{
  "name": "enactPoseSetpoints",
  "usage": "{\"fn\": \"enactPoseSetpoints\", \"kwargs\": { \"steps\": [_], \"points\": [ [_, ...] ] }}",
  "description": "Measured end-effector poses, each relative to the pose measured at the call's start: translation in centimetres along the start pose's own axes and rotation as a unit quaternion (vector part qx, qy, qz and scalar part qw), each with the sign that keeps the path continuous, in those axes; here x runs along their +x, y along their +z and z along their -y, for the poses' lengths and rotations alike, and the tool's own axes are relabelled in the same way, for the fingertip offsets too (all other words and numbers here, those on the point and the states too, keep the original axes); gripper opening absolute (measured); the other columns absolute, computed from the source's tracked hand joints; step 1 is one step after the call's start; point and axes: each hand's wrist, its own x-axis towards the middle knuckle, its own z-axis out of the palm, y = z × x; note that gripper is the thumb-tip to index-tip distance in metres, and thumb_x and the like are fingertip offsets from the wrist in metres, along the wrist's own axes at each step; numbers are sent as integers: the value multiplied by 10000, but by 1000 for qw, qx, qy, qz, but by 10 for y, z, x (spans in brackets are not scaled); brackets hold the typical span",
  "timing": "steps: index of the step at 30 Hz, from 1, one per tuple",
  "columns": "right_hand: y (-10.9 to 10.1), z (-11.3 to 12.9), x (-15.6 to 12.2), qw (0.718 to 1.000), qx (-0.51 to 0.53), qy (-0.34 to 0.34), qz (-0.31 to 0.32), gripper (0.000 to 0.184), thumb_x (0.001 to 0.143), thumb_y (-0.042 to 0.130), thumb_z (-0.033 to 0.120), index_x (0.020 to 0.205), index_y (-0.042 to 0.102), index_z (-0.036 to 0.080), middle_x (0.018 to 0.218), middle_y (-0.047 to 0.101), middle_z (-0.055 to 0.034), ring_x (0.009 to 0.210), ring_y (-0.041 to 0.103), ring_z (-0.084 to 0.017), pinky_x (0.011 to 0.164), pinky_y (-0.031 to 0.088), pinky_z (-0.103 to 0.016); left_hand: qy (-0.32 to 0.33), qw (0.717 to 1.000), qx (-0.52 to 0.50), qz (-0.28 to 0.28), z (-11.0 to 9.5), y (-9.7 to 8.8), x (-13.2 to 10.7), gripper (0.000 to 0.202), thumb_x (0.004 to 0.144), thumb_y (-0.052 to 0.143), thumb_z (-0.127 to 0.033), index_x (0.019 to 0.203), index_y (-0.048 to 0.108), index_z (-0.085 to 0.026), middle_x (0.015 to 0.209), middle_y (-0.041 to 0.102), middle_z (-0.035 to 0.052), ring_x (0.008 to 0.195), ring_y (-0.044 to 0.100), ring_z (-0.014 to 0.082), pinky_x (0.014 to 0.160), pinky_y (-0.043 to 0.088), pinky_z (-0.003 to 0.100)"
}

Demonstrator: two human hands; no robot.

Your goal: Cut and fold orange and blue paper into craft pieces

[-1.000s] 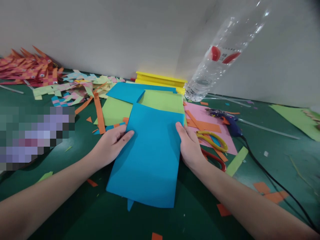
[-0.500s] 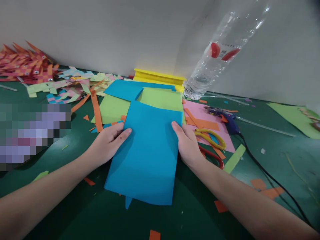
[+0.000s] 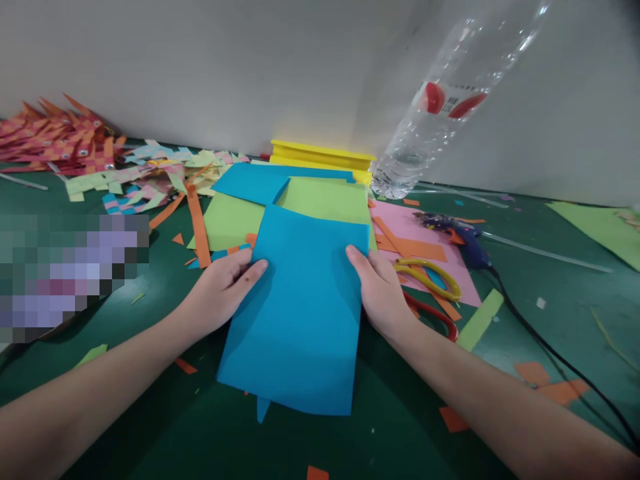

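Blue paper (image 3: 300,313), a smooth, roughly rectangular sheet, is held mid-view over the green table (image 3: 165,433). The left hand (image 3: 217,290) pinches its left edge, thumb on top and fingers curled together; the right hand (image 3: 383,290) grips the right edge, thumb on top, its other fingers partly hidden, so I cannot tell how they lie.

The clear plastic bottle (image 3: 425,127), glossy, with a red-and-white label, leans right near the wall; whether liquid is inside, I cannot tell. Just beside its base is a long, ridged yellow strip (image 3: 323,155).

Beyond the held sheet, another blue sheet (image 3: 250,183) overlaps pale green paper (image 3: 325,199). On the right, a pink sheet (image 3: 397,217) bears flat orange strips, with looped yellow and red handles (image 3: 456,291) beside the right hand and a dark blue glue gun (image 3: 473,248) near. Far left, spiky woven red-and-orange paper (image 3: 65,140) is heaped.
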Motion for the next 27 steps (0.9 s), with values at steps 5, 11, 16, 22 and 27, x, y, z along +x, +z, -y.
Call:
{"fn": "enactPoseSetpoints", "kwargs": {
  "steps": [5, 11, 16, 22, 27],
  "points": [
    [0, 1, -1, 1000, -1, 7, 0, 297, 835, 560, 512, 785, 611, 224, 788, 626, -21, 709, 581, -190, 640, 471, -344, -3, 1000, 4, 5, 1, -1, 1, 374, 903, 379, -477, 635, 329, -221, 581, 343, -40, 497, 376, 127, 479, 300, 273],
    [1, 2, 0, 1000, 0, -7, 12, 281, 845, 556, 489, 835, 641, 222, 820, 660, -29, 766, 614, -203, 712, 495, -359, -10, 1000, 15, -2, 1, -1, 0, 379, 898, 380, -486, 633, 324, -221, 570, 339, -42, 491, 383, 126, 474, 306, 275],
    [0, 2, 0, 1000, -12, -12, 18, 293, 856, 544, 476, 915, 667, 217, 867, 691, -42, 797, 628, -211, 733, 502, -363, -8, 1000, 23, 0, 1, -1, -1, 379, 904, 367, -472, 626, 315, -219, 572, 333, -44, 487, 377, 120, 472, 309, 270],
    [0, 2, -1, 999, -14, -9, 29, 323, 853, 555, 475, 998, 671, 210, 931, 700, -58, 865, 644, -230, 743, 510, -365, -17, 1000, 18, 2, -1, -1, -1, 375, 895, 374, -476, 629, 303, -222, 566, 318, -46, 483, 368, 121, 469, 298, 269],
    [0, 2, -1, 1000, -11, -15, 26, 311, 857, 554, 467, 1012, 668, 223, 971, 699, -58, 931, 639, -239, 771, 510, -370, -9, 1000, 16, -3, -1, -1, -1, 372, 898, 384, -462, 622, 314, -223, 556, 312, -45, 477, 356, 121, 465, 290, 267]
  ]
}}
